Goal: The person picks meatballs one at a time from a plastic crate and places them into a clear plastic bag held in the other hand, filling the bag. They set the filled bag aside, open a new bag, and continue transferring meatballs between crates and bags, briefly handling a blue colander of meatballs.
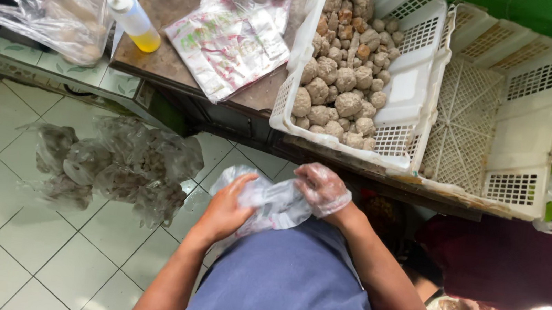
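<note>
My left hand [222, 210] is bare and grips a clear plastic bag [274, 202] held against my blue apron. My right hand [321, 188], covered by a thin clear plastic glove, pinches the top of the same bag. Whatever is inside the bag is hidden by crumpled plastic. Just beyond my hands a white slotted crate [409, 80] holds several greyish-brown meatballs [343, 79].
An empty white crate [502, 111] sits right of the full one. A squeeze bottle with yellow liquid [133, 20] and printed plastic bags [226, 45] lie on the brown counter [168, 4]. Filled clear bags [115, 164] are piled on the tiled floor at left. Another person in dark red [506, 264] sits at lower right.
</note>
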A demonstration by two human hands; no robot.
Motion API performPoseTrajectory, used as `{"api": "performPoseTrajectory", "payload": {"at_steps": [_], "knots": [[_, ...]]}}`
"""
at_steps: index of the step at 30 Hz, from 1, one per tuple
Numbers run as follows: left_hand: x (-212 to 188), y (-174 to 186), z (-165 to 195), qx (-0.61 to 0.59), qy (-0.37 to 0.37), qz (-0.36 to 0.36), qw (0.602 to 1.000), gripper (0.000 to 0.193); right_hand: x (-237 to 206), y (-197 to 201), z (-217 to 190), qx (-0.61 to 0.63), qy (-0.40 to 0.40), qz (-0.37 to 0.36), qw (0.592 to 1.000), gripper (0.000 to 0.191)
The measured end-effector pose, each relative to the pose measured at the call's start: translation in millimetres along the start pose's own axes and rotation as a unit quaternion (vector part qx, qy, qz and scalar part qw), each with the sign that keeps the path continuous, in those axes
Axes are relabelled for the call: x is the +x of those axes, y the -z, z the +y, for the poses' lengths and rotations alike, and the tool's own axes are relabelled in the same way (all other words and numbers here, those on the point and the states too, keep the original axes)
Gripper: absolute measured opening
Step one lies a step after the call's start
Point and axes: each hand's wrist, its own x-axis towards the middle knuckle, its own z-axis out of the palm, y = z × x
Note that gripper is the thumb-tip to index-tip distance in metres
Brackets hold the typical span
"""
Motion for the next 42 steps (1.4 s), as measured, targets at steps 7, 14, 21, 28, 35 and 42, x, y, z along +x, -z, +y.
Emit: {"api": "performPoseTrajectory", "payload": {"at_steps": [7, 14, 21, 28, 35, 42], "knots": [[1.8, 27.9, -63.8, -0.219, 0.112, 0.144, 0.959, 0.031, -7.6, 65.4, 32.1, 0.07, 0.062, 0.193, 0.977, 0.02], [76.5, 90.8, -93.3, 0.097, 0.308, 0.307, 0.895, 0.031, 2.1, 97.4, 92.8, -0.126, -0.066, 0.269, 0.953, 0.017], [171.1, 159.4, -91.6, 0.186, 0.216, 0.468, 0.836, 0.074, 4.1, 80.2, 108.3, -0.035, 0.029, 0.23, 0.972, 0.019], [248.1, 208.9, -84.0, 0.213, 0.146, 0.489, 0.833, 0.108, 9.1, 78.0, 109.0, -0.036, -0.019, 0.247, 0.968, 0.02], [280.3, 225.9, -99.3, 0.158, 0.164, 0.43, 0.873, 0.09, 9.6, 65.0, 111.2, -0.053, -0.078, 0.3, 0.949, 0.022], [237.9, 192.5, -4.1, 0.188, 0.008, 0.346, 0.919, 0.068, 39.2, 75.0, 65.4, -0.015, -0.095, 0.318, 0.943, 0.031]]}}
